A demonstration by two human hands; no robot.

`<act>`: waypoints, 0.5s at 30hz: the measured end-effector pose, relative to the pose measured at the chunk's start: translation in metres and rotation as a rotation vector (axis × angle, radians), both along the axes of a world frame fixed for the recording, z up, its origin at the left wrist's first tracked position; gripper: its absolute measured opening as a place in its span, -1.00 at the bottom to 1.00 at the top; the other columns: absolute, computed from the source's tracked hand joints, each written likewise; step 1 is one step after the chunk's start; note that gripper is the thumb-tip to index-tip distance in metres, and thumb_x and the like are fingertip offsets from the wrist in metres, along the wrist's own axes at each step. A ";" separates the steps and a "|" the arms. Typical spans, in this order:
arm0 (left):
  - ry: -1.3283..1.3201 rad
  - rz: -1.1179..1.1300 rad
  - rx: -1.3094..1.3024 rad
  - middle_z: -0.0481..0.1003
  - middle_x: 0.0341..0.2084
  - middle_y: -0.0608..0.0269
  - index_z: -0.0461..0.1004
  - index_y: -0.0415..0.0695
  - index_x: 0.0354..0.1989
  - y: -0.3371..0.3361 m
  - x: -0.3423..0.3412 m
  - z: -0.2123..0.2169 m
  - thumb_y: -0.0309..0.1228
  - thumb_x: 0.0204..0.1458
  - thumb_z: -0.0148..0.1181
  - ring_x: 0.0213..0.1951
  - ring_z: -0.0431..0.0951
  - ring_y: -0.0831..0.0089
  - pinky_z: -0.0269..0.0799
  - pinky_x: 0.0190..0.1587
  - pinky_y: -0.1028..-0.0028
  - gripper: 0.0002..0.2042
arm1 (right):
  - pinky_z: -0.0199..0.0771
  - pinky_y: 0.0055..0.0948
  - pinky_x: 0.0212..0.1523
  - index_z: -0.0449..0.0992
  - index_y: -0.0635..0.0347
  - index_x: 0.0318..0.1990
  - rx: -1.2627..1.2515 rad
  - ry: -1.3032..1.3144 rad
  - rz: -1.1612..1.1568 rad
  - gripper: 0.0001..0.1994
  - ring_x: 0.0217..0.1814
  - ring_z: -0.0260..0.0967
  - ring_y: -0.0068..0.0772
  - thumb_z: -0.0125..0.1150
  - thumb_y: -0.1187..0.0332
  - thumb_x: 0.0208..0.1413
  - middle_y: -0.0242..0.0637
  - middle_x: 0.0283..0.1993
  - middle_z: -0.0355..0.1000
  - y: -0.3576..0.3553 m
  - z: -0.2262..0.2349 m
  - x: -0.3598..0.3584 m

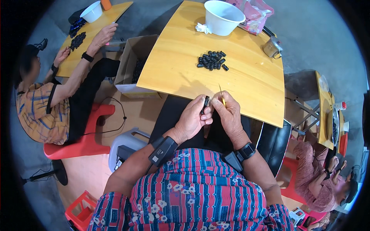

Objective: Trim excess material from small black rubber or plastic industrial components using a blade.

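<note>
My left hand (189,122) is closed on a small black cylindrical part (206,102), which pokes up between thumb and fingers. Close beside it, my right hand (231,117) pinches a slim, pointed, yellowish tool (221,93) with its tip upward; its exact kind does not show. Both hands are just short of the table's near edge, above my lap. Farther off, a pile of similar black parts (211,60) lies on the yellow wooden table (169,65).
A white basin (223,19), crumpled white tissue (203,28), pink bag (255,17) and lidded jar (272,47) stand toward the far side. An open cardboard box (127,77) adjoins the table's left. Co-workers sit at left (46,107) and right (318,184).
</note>
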State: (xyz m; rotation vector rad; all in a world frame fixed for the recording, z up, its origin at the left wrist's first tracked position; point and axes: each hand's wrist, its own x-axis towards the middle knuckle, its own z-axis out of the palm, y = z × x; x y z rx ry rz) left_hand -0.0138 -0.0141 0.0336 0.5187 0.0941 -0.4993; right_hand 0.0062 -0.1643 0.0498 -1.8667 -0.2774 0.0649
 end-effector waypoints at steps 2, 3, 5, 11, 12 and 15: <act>-0.010 -0.046 -0.020 0.16 -0.54 0.47 0.25 -0.04 -0.29 0.007 0.000 -0.003 -0.18 0.32 -0.21 -0.56 0.10 0.70 0.12 -0.47 0.64 -0.77 | 0.37 -0.48 -0.15 0.50 0.25 -0.19 0.036 -0.063 -0.008 -0.85 -0.28 0.40 -0.41 0.12 0.41 0.14 -0.23 -0.39 0.41 0.005 0.010 -0.001; -0.016 -0.085 -0.043 0.16 -0.55 0.48 0.26 -0.04 -0.28 0.009 0.000 -0.001 -0.18 0.32 -0.22 -0.57 0.09 0.70 0.10 -0.48 0.65 -0.76 | 0.37 -0.48 -0.15 0.50 0.25 -0.19 0.037 -0.063 -0.010 -0.85 -0.28 0.40 -0.41 0.12 0.41 0.14 -0.23 -0.39 0.41 0.003 0.010 0.001; -0.013 -0.142 -0.051 0.15 -0.55 0.49 0.27 -0.05 -0.26 0.011 0.004 0.002 -0.16 0.32 -0.23 -0.58 0.07 0.71 0.09 -0.49 0.65 -0.75 | 0.39 -0.47 -0.15 0.52 0.23 -0.15 -0.028 -0.162 0.150 -0.82 -0.29 0.41 -0.34 0.17 0.47 0.07 -0.25 -0.36 0.42 -0.003 0.010 0.007; -0.062 -0.290 -0.070 0.13 -0.57 0.50 0.28 -0.09 -0.24 0.016 0.002 -0.001 -0.08 0.32 -0.28 -0.59 0.03 0.70 0.04 -0.53 0.67 -0.66 | 0.42 -0.44 -0.19 0.53 0.21 -0.18 -0.103 -0.113 0.216 -0.83 -0.29 0.43 -0.31 0.20 0.45 0.06 -0.23 -0.36 0.45 -0.011 0.022 0.006; -0.062 -0.294 -0.070 0.13 -0.57 0.50 0.28 -0.09 -0.24 0.014 0.001 0.000 -0.08 0.32 -0.28 -0.59 0.03 0.70 0.04 -0.53 0.67 -0.66 | 0.42 -0.44 -0.19 0.53 0.21 -0.18 -0.103 -0.114 0.211 -0.83 -0.29 0.43 -0.31 0.20 0.45 0.06 -0.23 -0.36 0.45 -0.011 0.020 0.006; -0.048 -0.237 -0.015 0.13 -0.57 0.50 0.27 -0.08 -0.25 0.009 -0.002 0.002 -0.04 0.31 -0.28 -0.58 0.03 0.70 0.05 -0.53 0.66 -0.64 | 0.43 -0.43 -0.20 0.52 0.23 -0.23 -0.049 -0.122 0.162 -0.86 -0.28 0.45 -0.29 0.22 0.44 0.04 -0.20 -0.34 0.47 -0.011 0.013 0.003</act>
